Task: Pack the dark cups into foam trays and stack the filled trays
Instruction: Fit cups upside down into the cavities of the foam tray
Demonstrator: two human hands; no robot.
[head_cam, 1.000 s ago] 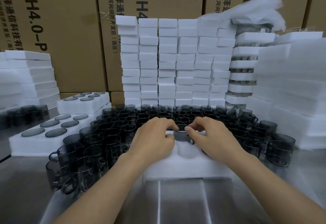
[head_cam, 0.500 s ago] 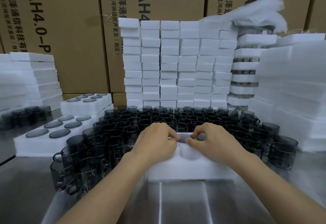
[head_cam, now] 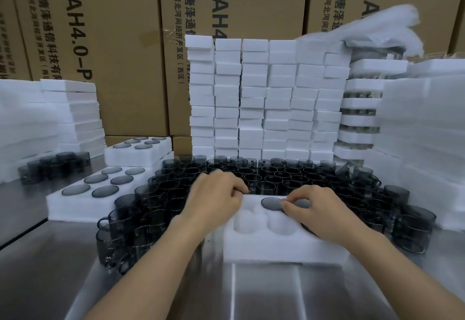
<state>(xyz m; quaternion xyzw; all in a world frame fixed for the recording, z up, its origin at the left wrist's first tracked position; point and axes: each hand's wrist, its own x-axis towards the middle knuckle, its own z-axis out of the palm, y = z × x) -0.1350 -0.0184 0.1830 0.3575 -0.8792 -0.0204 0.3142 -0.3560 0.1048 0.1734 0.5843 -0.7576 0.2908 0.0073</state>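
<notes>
One foam tray (head_cam: 284,246), tabletop's near middle; dark cup (head_cam: 271,203) seated base-up in its far row; my right hand (head_cam: 319,210), fingers curled, pinches that cup's edge; my left hand (head_cam: 216,200), curled at the tray's far-left corner, hold unclear; loose cups (head_cam: 251,172) behind.

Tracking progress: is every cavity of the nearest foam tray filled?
No, the foam tray shows two empty cavities beside a seated dark cup.

Glossy smoked-glass cups (head_cam: 274,188), matt white foam tray (head_cam: 281,249), brushed reflective metal table (head_cam: 176,294), matt brown cardboard boxes (head_cam: 120,50).
</notes>
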